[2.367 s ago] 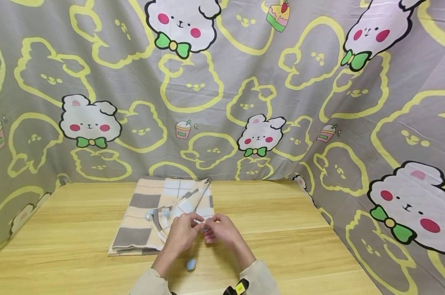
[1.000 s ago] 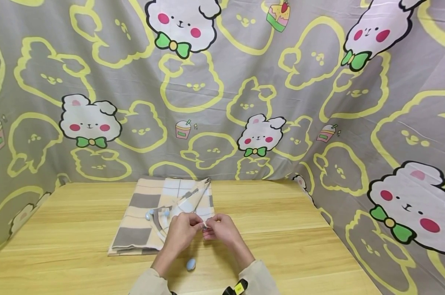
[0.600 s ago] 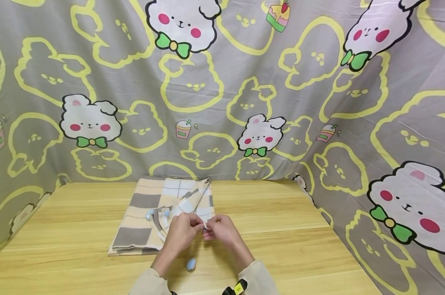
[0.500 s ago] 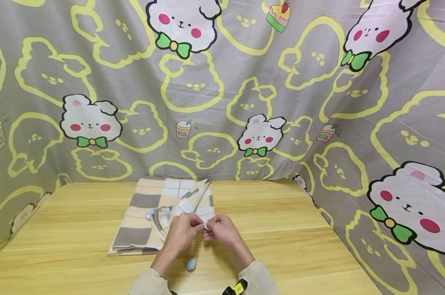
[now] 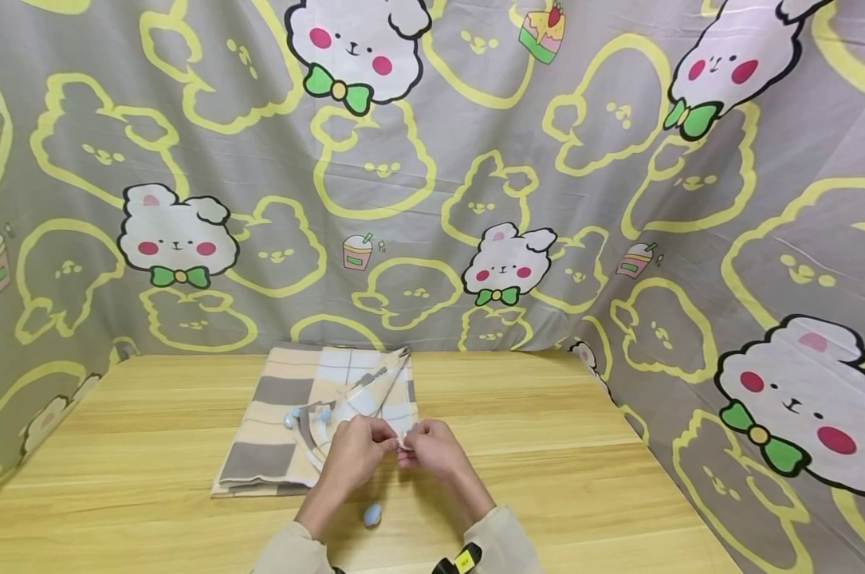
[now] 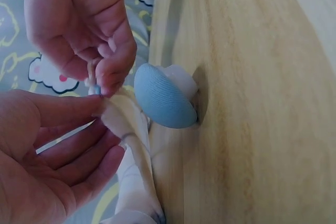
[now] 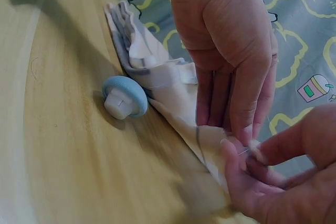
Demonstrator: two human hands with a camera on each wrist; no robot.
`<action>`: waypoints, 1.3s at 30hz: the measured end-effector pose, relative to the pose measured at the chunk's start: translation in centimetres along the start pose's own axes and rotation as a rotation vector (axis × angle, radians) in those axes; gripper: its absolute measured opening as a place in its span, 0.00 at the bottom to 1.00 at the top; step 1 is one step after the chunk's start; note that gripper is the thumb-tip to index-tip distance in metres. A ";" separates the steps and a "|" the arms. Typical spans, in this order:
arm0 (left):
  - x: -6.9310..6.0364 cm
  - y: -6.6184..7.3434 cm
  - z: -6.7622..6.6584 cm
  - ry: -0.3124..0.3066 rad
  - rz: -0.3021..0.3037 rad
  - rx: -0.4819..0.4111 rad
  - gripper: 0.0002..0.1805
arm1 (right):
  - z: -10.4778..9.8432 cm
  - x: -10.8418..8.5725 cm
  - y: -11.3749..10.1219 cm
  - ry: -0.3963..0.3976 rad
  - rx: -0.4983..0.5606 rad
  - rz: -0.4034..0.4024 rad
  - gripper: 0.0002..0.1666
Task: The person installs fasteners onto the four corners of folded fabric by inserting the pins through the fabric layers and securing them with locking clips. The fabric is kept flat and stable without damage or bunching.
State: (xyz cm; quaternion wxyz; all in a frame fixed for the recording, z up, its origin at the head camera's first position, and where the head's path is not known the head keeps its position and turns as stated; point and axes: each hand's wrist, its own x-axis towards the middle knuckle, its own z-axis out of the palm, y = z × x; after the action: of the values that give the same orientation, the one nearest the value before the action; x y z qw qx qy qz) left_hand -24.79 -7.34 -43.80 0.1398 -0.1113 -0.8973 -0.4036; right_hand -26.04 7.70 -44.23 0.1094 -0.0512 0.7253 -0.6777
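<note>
My left hand (image 5: 355, 452) pinches the corner of a folded plaid cloth (image 5: 283, 391), and the fabric tapers into its fingertips. Against it, my right hand (image 5: 435, 450) pinches a tiny piece; a speck of blue (image 6: 96, 89) and a thin needle-like glint (image 7: 243, 152) show there, and the rest is hidden by fingers. Fingertips of both hands meet just above the table. A loose mushroom-shaped quilt clip (image 5: 372, 515), with ribbed blue cap and white base, lies on the table between the forearms. More blue clips (image 5: 324, 416) sit on the cloth's left part.
The cloth lies on a wood-grain table (image 5: 547, 454), one flap folded over. A grey curtain with rabbit prints (image 5: 403, 223) surrounds the table at the back and sides. A dark device with a yellow label (image 5: 465, 560) is at the right wrist.
The fingertips were slightly spread 2.4 seconds ago and have come closer together. A white bit now shows between them. The loose clip and the spread cloth have stayed put.
</note>
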 end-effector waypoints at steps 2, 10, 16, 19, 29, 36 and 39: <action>0.0 0.0 0.0 -0.004 0.004 0.000 0.08 | 0.1 0.0 0.0 0.024 0.000 -0.009 0.03; 0.0 0.0 -0.3 -0.001 -0.005 0.005 0.08 | 0.1 0.4 0.3 0.055 0.035 -0.019 0.02; 0.0 0.1 -0.5 -0.015 -0.014 0.001 0.08 | -0.3 0.6 0.2 0.059 0.071 -0.012 0.04; 0.1 0.2 -0.8 -0.026 -0.031 0.015 0.08 | -0.4 0.6 0.2 0.058 0.082 -0.005 0.05; -0.5 1.0 -3.9 -0.221 -0.133 0.125 0.12 | -0.5 0.6 0.1 0.030 0.151 0.008 0.13; -1.7 1.8 -4.7 -0.574 -0.189 0.141 0.15 | -0.7 0.8 0.4 -0.001 0.160 0.005 0.18; -1.9 1.9 -4.4 -0.629 -0.189 0.158 0.14 | -0.8 0.9 0.5 -0.017 0.151 0.003 0.19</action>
State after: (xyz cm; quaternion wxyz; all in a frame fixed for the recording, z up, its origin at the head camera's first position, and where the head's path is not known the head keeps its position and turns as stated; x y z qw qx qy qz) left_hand -21.66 -9.54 -40.35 -0.1736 -0.1356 -0.9313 -0.2901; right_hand -27.03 8.29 -44.75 0.1201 -0.0474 0.6714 -0.7297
